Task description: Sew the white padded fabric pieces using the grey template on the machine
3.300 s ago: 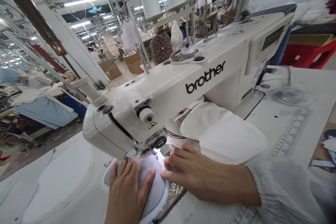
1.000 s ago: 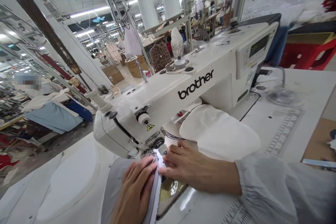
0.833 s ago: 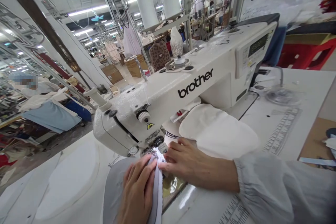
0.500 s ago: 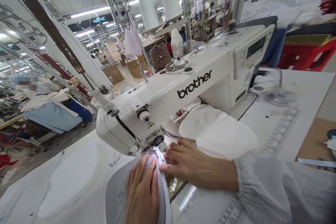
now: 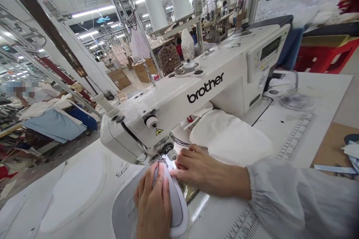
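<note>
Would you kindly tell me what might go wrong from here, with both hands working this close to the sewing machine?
The right hand has its fingertips right beside the presser foot, so a slip under it could mean a pricked finger. The left hand presses a curved, rounded fabric piece, whose layers might shift and let the seam wander. The bulky white padded piece behind the foot might also drag on the work.

Black "brother" logo on white sewing machine arm; yellow warning triangle beside needle end
</note>
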`<move>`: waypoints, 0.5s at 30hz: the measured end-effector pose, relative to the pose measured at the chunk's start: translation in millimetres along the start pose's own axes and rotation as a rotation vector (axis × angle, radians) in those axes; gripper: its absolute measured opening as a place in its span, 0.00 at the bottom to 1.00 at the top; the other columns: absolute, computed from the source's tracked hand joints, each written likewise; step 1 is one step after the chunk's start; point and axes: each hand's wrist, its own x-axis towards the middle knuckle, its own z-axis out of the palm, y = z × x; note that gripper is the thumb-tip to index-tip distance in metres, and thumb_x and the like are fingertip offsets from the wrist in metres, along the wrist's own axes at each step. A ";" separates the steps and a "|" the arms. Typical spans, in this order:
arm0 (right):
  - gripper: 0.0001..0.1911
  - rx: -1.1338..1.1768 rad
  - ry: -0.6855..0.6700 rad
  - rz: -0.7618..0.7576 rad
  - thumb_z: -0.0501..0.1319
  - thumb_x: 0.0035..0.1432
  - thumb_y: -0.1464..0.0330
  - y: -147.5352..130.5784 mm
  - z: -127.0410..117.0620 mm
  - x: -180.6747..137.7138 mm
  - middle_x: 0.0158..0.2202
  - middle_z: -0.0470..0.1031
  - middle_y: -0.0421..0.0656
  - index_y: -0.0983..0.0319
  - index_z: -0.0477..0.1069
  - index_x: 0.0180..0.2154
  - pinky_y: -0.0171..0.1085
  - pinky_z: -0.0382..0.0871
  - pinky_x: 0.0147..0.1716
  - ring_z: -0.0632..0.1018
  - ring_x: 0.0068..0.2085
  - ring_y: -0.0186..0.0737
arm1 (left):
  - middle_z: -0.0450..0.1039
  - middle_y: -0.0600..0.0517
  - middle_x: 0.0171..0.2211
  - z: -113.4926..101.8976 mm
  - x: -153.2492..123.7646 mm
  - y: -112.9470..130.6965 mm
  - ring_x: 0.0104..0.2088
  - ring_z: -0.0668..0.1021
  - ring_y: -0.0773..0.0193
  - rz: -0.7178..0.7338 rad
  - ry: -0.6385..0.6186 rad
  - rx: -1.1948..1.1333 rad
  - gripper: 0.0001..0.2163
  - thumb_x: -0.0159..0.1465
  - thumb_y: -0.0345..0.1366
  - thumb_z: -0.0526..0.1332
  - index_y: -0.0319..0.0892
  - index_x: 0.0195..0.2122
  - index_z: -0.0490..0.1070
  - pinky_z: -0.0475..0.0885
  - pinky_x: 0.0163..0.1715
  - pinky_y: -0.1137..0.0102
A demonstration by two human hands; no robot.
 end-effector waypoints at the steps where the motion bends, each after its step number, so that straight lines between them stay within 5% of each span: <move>1: 0.11 0.002 -0.004 0.004 0.52 0.70 0.74 0.2 -0.2 -0.1 0.40 0.71 0.42 0.60 0.71 0.47 0.42 0.54 0.41 0.67 0.43 0.40 | 0.74 0.44 0.54 1.0 0.9 3.1 0.52 0.76 0.50 -0.038 0.026 -0.016 0.16 0.69 0.37 0.51 0.45 0.54 0.71 0.75 0.44 0.55; 8: 0.14 0.135 0.035 -0.035 0.49 0.68 0.78 -15.8 -10.5 -20.9 0.44 0.71 0.44 0.62 0.70 0.48 0.41 0.54 0.44 0.67 0.44 0.38 | 0.71 0.41 0.55 4.1 3.3 3.1 0.56 0.73 0.50 -0.096 0.060 -0.118 0.17 0.69 0.37 0.49 0.40 0.53 0.72 0.70 0.54 0.51; 15: 0.11 0.211 -0.003 -0.065 0.50 0.71 0.71 -32.8 -18.1 -40.4 0.41 0.71 0.43 0.61 0.69 0.48 0.40 0.53 0.41 0.67 0.39 0.38 | 0.66 0.51 0.62 -19.7 4.9 -32.9 0.60 0.71 0.56 0.207 -0.198 -0.116 0.20 0.68 0.40 0.54 0.54 0.61 0.63 0.71 0.52 0.59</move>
